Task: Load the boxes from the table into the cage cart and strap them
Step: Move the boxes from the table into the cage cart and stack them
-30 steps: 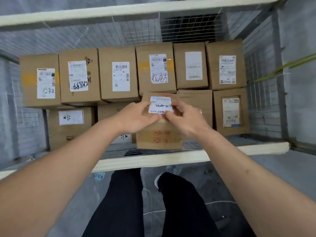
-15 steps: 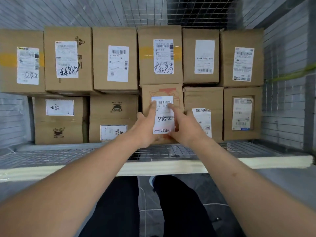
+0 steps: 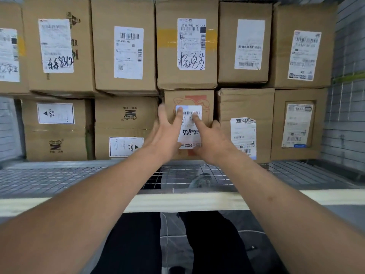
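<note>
Brown corrugated cardboard boxes fill the back of the wire-mesh cage cart (image 3: 59, 180) in two rows, most bearing white paper shipping labels with barcodes, some scrawled over in black marker. The small brown cardboard box with a red printed design (image 3: 188, 99) stands in the lower row near the middle of the cart's back edge, wedged between the brown box printed with a black logo and a "HEAVY" sticker (image 3: 122, 127) and the creased brown box with a curling white label (image 3: 245, 115), and directly under the taped box with large black handwriting (image 3: 186, 44). Its white label reads "5082" (handwritten).

The left hand (image 3: 166, 131) lies flat against the small box's front, fingers straight and spread, gripping nothing. The right hand (image 3: 209, 139) does likewise, its fingers extended onto the label, pressing rather than clasping.

The cart floor is grey metal grid, smooth and open, edged at the front by a pale cream-coloured bar (image 3: 187, 202). Mesh walls rise at the left and right sides. Below the front edge show dark trousers and a grey floor.
</note>
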`<state>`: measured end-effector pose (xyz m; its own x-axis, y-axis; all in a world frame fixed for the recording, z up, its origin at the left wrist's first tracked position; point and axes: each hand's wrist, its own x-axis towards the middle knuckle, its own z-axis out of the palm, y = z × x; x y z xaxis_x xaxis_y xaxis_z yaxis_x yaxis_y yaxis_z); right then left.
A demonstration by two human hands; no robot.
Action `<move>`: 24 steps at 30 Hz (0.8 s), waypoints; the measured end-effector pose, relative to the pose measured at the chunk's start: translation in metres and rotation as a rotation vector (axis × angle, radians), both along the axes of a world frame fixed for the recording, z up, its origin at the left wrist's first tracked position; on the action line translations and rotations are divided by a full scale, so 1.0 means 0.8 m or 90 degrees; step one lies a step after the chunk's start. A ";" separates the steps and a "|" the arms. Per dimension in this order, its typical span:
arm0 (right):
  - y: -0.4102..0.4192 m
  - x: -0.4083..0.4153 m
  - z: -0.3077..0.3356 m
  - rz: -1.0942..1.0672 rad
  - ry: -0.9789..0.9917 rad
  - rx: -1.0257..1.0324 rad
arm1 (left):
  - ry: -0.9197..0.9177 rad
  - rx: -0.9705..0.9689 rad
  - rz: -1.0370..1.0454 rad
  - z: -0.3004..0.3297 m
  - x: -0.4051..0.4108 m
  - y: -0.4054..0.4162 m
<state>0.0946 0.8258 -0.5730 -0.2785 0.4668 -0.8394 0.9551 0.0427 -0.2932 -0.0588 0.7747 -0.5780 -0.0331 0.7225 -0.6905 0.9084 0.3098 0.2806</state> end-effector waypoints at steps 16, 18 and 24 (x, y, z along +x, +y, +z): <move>0.008 -0.004 0.013 0.151 0.018 0.138 | 0.036 0.074 -0.274 -0.005 -0.019 0.026; 0.010 -0.002 0.024 0.129 0.031 0.124 | 0.027 0.072 -0.284 0.010 -0.024 0.031; 0.012 0.004 0.104 0.043 0.082 0.192 | 0.018 0.099 -0.275 0.104 -0.035 0.039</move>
